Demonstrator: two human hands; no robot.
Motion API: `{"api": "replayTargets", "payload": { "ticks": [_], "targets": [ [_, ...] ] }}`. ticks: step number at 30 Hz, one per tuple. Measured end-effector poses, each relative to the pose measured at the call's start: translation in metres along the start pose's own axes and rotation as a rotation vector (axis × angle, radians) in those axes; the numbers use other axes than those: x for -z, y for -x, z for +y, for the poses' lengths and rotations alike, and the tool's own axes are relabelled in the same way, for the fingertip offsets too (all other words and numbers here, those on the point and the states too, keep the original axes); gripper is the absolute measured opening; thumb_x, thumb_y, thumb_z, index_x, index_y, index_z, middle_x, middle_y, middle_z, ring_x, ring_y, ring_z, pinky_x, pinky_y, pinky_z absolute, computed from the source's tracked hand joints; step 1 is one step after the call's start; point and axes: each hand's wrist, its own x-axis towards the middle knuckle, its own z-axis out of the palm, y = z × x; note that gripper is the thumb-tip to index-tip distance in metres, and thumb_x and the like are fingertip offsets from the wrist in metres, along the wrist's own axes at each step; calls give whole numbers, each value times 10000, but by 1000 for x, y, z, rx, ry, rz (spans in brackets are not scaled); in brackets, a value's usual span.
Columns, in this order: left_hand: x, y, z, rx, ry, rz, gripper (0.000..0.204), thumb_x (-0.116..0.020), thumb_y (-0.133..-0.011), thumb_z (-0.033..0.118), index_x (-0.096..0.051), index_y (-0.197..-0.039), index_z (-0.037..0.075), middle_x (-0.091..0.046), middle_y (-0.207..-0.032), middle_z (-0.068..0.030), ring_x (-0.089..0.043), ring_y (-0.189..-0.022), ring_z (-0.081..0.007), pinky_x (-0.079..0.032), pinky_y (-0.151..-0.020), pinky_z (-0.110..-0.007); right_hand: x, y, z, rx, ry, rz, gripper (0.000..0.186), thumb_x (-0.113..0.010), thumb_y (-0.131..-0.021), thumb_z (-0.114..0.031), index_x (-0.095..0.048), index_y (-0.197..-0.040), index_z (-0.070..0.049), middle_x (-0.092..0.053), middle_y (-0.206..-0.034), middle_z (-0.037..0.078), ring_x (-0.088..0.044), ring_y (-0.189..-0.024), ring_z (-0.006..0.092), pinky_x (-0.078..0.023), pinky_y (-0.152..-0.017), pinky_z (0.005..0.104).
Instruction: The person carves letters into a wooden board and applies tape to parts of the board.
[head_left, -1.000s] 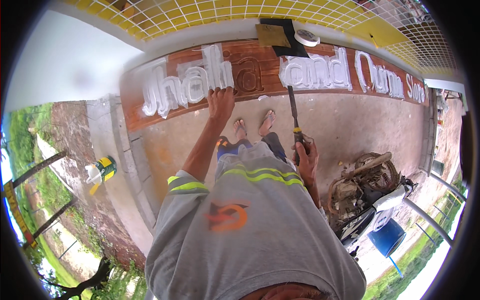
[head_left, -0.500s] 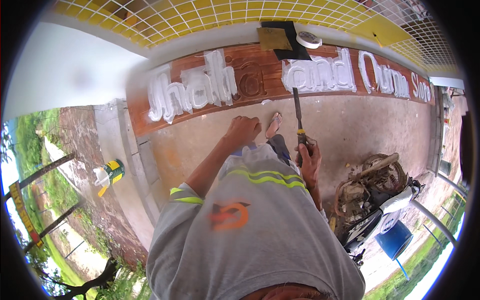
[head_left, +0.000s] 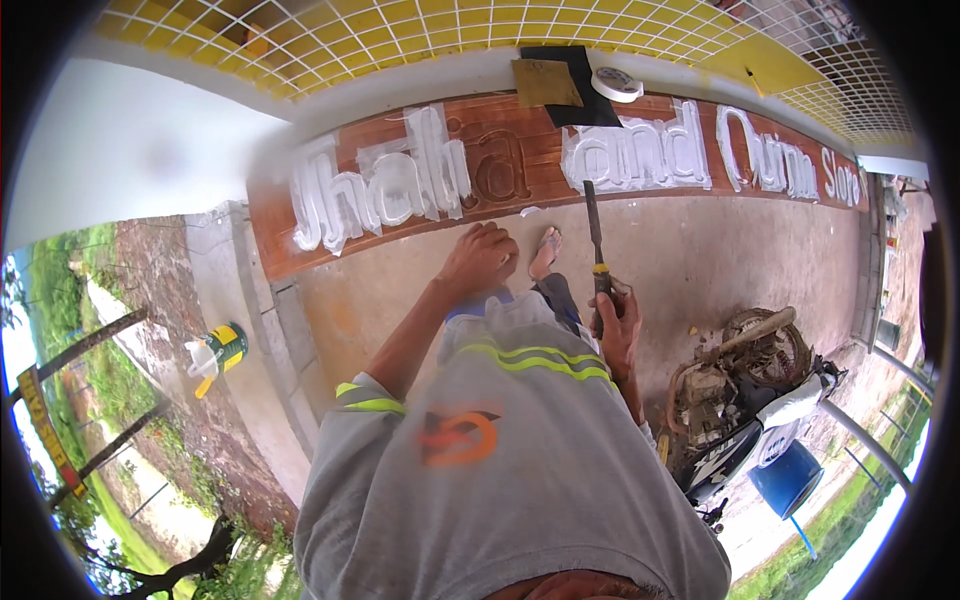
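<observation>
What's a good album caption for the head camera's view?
Right hand grips a chisel-like tool while the curled left hand hovers near a brown wooden sign with mostly white letters.

Brown board [head_left: 548, 150]: raised lettering [head_left: 640, 158], left edge to right edge, mostly white. Banner [head_left: 50, 430]: block lettering along its length. Grey shirt [head_left: 540, 500], chest: orange emblem [head_left: 486, 437]. Motorcycle [head_left: 750, 425], dark panel [head_left: 715, 462]: white marking. Green tub [head_left: 239, 342]: yellow label [head_left: 223, 335], illegible.

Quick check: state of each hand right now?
Left hand: fingers curled; whether it holds anything cannot be told.
Right hand: closed around the handle of a chisel-like tool.
</observation>
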Motion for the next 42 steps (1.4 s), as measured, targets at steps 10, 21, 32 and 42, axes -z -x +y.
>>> {"api": "replayTargets", "payload": {
  "ticks": [10,21,32,42],
  "targets": [
    [-204,204,-46,1093,123,-929,1025,-699,-792,610,-238,-1549,96,-353,-1501,-307,-395,-1370,-475,-351,-1126,-525,36,25,92,-149,786,-345,413,-740,-820,-276,-635,-1104,5,-686,-940,208,-680,-869,352,-523,-789,417],
    [-267,241,-6,1509,84,-849,1315,-858,-674,526,-25,-1593,88,-446,-1351,-281,-534,-1195,-443,-477,-975,-538,-1,27,280,-284,1050,-560,412,-747,-792,-302,-599,-1064,-30,-644,-935,223,-635,-914,420,-500,-799,502],
    [-200,210,-48,980,294,-501,415,-619,-950,297,-586,-1267,31,-666,-967,-209,-674,-942,-347,-537,-831,-453,0,31,293,-241,1019,-414,439,-746,-779,-319,-595,-1085,-43,-635,-932,228,-615,-907,433,-483,-798,533],
    [-188,239,-7,728,103,-446,368,-502,-1011,304,-606,-1220,20,-673,-1100,-199,-636,-1085,-333,-483,-951,-424,16,9,266,-347,844,-469,495,-715,-798,-379,-599,-1116,-17,-678,-1000,280,-641,-984,468,-503,-857,521]
  ]
}}
